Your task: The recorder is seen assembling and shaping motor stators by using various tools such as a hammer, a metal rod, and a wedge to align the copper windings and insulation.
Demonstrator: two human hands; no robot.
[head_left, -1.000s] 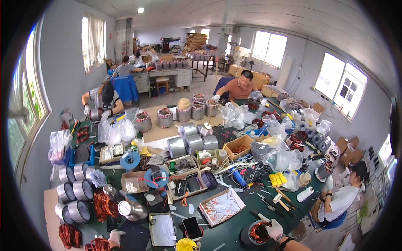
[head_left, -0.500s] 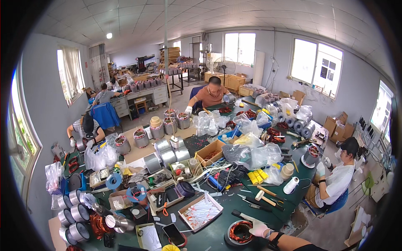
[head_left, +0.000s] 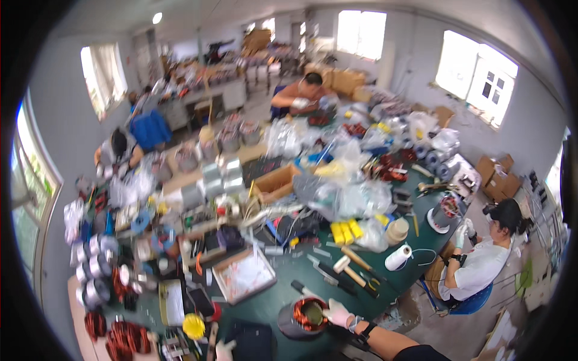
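The long dark-green worktop (head_left: 283,301) runs from the near left to the far right, heaped with plastic bags, tools and spools. At its near edge, a little right of centre, lies the round dark metal stator ring with copper-orange wire windings (head_left: 304,316), flat on the worktop with its open bore facing up.

The right hand (head_left: 338,313), in a white glove, reaches in from the near right and rests against the ring's right rim; its fingers look curled onto the rim, though blur hides how firmly they close. The left hand (head_left: 224,348), also gloved white, shows only at the near edge left of the ring, touching nothing I can make out; how far its fingers are spread cannot be told.

The ring is probably heavy and rigid, an iron core packed with copper. Its outer metal shell is the safe place to take hold, ideally with 2 hands on opposite sides. The windings are likely delicate: pressing or dragging on them could nick the wire coating.

Just beyond the ring lie 2 wooden-handled mallets (head_left: 352,269) and a white paper roll (head_left: 398,257).
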